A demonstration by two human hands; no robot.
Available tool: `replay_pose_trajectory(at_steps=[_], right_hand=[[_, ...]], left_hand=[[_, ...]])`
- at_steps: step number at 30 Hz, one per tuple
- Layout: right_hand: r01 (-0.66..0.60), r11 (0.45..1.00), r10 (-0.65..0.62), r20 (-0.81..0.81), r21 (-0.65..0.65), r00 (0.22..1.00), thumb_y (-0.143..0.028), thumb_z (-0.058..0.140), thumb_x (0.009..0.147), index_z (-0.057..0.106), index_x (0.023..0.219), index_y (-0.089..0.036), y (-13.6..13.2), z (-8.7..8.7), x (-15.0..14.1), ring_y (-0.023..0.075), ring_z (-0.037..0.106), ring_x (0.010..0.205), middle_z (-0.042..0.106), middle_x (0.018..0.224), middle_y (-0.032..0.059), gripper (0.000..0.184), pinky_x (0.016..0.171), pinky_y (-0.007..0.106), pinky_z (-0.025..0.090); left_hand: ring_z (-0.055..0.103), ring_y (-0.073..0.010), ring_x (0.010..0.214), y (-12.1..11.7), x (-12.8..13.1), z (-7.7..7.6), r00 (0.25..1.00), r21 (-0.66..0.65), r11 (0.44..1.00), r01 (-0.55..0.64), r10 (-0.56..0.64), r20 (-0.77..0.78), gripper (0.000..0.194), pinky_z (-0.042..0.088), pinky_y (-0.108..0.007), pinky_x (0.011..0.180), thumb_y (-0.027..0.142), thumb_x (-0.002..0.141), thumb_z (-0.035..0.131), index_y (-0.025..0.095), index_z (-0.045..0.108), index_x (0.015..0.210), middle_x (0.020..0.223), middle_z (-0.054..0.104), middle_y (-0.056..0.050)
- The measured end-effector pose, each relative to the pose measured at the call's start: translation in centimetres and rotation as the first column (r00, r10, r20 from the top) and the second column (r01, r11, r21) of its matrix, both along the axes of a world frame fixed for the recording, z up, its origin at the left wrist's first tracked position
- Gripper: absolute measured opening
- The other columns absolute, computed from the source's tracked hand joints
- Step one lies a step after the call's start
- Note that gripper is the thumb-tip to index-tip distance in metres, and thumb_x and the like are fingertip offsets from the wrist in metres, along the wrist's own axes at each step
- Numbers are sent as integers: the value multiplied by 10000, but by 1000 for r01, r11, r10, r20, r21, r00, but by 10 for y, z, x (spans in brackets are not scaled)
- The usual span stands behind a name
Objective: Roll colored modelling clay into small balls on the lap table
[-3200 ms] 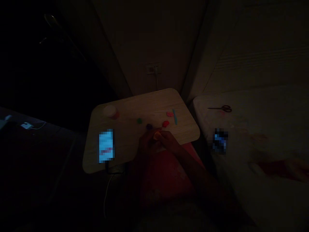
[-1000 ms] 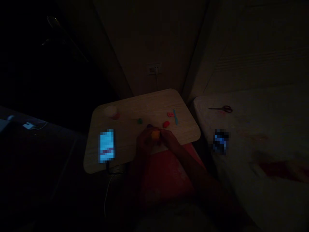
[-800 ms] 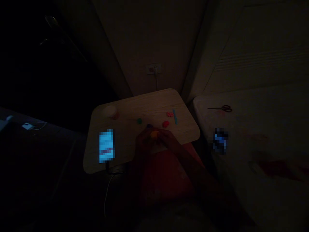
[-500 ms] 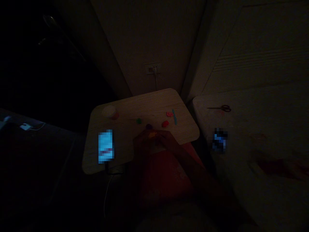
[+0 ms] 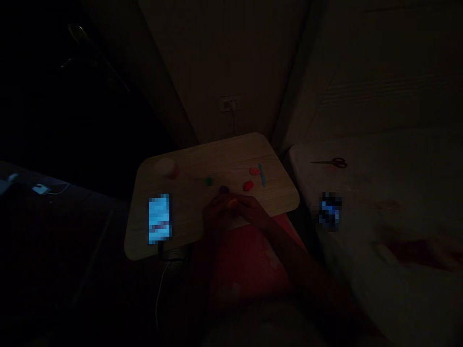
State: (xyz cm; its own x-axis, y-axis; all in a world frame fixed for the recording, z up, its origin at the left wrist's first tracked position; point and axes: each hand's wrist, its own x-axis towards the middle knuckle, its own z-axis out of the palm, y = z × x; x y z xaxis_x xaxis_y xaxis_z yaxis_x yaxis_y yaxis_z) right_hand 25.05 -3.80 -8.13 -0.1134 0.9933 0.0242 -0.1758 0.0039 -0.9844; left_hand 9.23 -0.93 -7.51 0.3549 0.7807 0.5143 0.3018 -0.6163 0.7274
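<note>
An orange lump [image 5: 232,203] is held between the two hands, the fingers of the left hand [image 5: 214,212] curled about its left side and those of the right hand [image 5: 252,210] closed on it from the right; the light is too dim to make out each fingertip. Hands and lump are at the near edge of a pale wood-grain table [image 5: 195,155], right of its middle. Just beyond the left hand's fingers lies a dark purple lump [image 5: 224,189], with a green lump [image 5: 209,181] farther left and a red lump [image 5: 248,185] to the right. Farther off on that right side, a knobbly pink lump [image 5: 254,171] lies just beside a flat blue stick [image 5: 262,175]. A light-topped tub [image 5: 166,168] stands at the far left of the table, and a glowing, pixelated screen [image 5: 159,219] is at the near left. Red cloth [image 5: 249,260] spreads on the near side, under the forearms. Right of the table, on a pale surface [image 5: 361,188], lie scissors [image 5: 329,162] with their handles to the right, and nearer, a blurred-out dark and blue object [image 5: 330,212]. Beyond the table, a cable [image 5: 234,123] hangs from a wall socket [image 5: 230,103]
</note>
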Motion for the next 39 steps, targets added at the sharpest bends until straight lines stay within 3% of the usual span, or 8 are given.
replay_pose_trajectory(at_steps=[12, 21, 25, 30, 35, 39], right_hand=[[88, 994, -97, -154, -64, 983, -626, 793, 750, 733, 754, -168, 3, -13, 0, 141, 552, 567, 648, 636, 15, 462, 563, 269, 475], [111, 989, -126, -161, -98, 979, -606, 834, 680, 729, 747, -176, 2, -16, 1, 158, 578, 585, 673, 653, 18, 448, 576, 285, 480], [84, 993, -95, -140, -80, 986, -650, 792, 730, 718, 733, -170, 3, -15, 1, 152, 566, 577, 649, 633, 17, 485, 570, 278, 477], [89, 996, -90, -42, -17, 995, -691, 703, 817, 677, 657, -169, 4, -11, 0, 135, 548, 571, 621, 602, 15, 547, 581, 259, 464], [89, 995, -89, -6, -42, 996, -733, 659, 835, 710, 767, -159, 5, -11, -1, 141, 570, 583, 651, 659, 24, 580, 580, 262, 469], [81, 997, -81, 5, -5, 997, -781, 595, 855, 698, 812, -164, 5, -11, 0, 159, 592, 639, 658, 701, 34, 627, 618, 276, 493]], left_hand=[[681, -269, 1186, -1, 3, 5, 991, -5, 991, 132, -132, -3, 332, 560, -473, 1035, 345, 984, 609, 230, 701, 1282, 1280, 727, -123], [658, -299, 1228, -1, 1, 5, 982, -87, 979, 186, -182, 55, 404, 538, -496, 1058, 438, 952, 654, 242, 705, 1302, 1320, 706, -128], [652, -305, 1243, 1, 0, 5, 967, -160, 957, 242, -223, 124, 488, 520, -487, 1083, 539, 974, 589, 238, 682, 1347, 1345, 698, -130], [675, -288, 1204, 3, 0, 4, 957, -215, 944, 251, -209, 199, 479, 520, -463, 1082, 536, 1038, 448, 226, 712, 1290, 1305, 723, -118], [685, -265, 1163, 3, 1, 5, 971, -228, 955, 188, -146, 188, 375, 533, -431, 1047, 474, 1026, 523, 231, 722, 1230, 1253, 739, -102], [688, -269, 1129, 2, 2, 6, 972, -234, 955, 181, -138, 188, 404, 547, -421, 1011, 529, 966, 616, 212, 716, 1196, 1224, 735, -116]])
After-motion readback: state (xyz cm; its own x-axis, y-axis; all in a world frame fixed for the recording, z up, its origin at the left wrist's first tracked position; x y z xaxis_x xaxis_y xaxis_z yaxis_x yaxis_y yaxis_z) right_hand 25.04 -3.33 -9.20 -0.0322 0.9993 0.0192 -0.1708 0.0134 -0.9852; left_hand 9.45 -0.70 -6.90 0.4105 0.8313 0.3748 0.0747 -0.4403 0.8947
